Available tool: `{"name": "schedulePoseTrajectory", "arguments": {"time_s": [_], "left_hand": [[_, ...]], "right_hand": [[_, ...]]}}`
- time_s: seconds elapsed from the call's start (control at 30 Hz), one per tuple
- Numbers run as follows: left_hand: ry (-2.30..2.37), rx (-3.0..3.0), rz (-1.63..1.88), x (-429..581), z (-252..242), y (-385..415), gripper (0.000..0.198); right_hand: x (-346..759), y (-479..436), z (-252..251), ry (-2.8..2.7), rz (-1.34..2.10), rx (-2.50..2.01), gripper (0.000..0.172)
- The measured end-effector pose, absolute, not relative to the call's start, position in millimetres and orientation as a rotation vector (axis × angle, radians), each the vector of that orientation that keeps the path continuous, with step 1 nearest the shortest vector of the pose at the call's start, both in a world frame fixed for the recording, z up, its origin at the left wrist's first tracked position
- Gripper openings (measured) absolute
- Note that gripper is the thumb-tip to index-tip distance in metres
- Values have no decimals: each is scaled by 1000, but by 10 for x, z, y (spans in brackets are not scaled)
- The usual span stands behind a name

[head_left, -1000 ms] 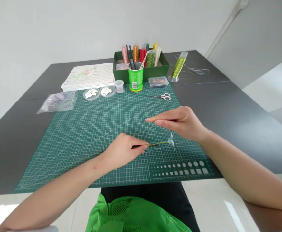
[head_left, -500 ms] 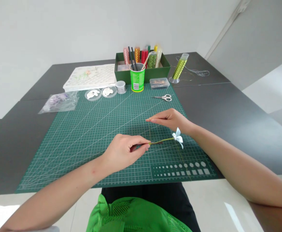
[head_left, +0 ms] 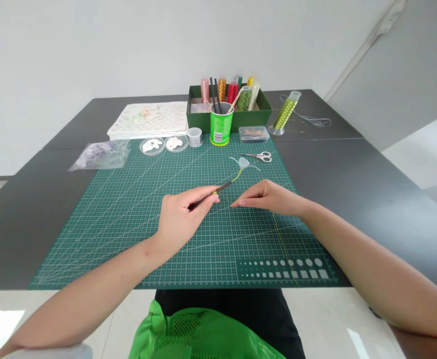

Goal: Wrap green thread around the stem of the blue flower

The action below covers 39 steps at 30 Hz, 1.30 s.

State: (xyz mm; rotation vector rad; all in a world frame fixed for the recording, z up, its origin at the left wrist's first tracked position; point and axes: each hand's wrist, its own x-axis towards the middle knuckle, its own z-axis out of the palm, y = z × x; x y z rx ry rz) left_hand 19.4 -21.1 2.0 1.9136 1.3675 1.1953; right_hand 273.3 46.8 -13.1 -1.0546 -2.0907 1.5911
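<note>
In the head view, your left hand (head_left: 188, 212) grasps the green stem (head_left: 237, 174) of a small pale flower (head_left: 244, 163) together with a slim dark tool (head_left: 223, 187), thumb and fingers closed on both. The flower points away from you, above the cutting mat (head_left: 128, 199) and just short of the scissors (head_left: 264, 156); gripping low probably spares the petals and leaves the upper stem exposed. Your right hand (head_left: 267, 197) hangs beside it, fingertips pinched together, apparently on a fine thread (head_left: 278, 232), whose loose length trails toward the near edge; the pinched end itself is too thin to make out. Holding your hands apart presumably gives the thread a clear path.

The mat likely shields the desk (head_left: 338, 199). Along its far edge stand the green cup (head_left: 220, 127), with sticks upright for easy picking, the clear case (head_left: 254, 133) and two shallow dishes (head_left: 162, 149), which seem meant to contain the loose white pieces. Behind, the green box (head_left: 256, 118) groups spools; one yellow-green spool (head_left: 286, 112) stands apart, tilted in view, perhaps for ready access.
</note>
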Motion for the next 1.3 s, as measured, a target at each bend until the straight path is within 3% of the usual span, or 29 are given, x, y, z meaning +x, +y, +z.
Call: {"name": "schedulePoseTrajectory", "arguments": {"time_s": [0.13, 0.27, 0.37, 0.57, 0.7, 0.83, 1.03, 1.3], "left_hand": [[1414, 1839, 1240, 180, 51, -203, 20], [1386, 1753, 1232, 190, 53, -199, 19], [1352, 1693, 1206, 201, 38, -194, 20], [1300, 1668, 1174, 226, 0, -193, 21], [1232, 1693, 1168, 258, -13, -216, 20], [1220, 1728, 1176, 282, -26, -248, 20], [1264, 1845, 1202, 326, -49, -298, 13], [1306, 1682, 1115, 382, -62, -308, 14]], "right_hand": [[2758, 526, -174, -1601, 1796, -1109, 43], [2800, 637, -251, -1358, 1070, -1406, 25], [2755, 592, -200, -1440, 651, -1339, 18], [2408, 148, -6, -1676, 1361, -882, 23], [2263, 2, -53, -1612, 1492, -776, 31], [2218, -25, -114, -1575, 1606, -731, 55], [2147, -102, -113, -1512, 1414, -984, 32], [2083, -177, -148, -1372, 1283, -1047, 31]]}}
